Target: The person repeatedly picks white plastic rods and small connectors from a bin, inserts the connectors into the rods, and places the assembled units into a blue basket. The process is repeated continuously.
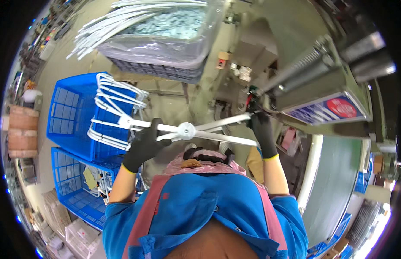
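A white tubular frame spans the space before my chest, its crossing tubes joined at a round white hub. Wearing a black glove, my left hand is closed round the left part of it, thumb below and a finger above the tubes. My right hand, also in a black glove, is closed at the far end of the upper right tube, beside the machine's working point. Its fingertips are dark and partly hidden there. Past my left hand, several bent white tube frames lie over a blue crate.
At the right stands a machine with a spring and metal cylinders. A grey crate lined with plastic holds small pale parts and long white tubes. A second blue crate is at the near left. A green-topped surface lies right.
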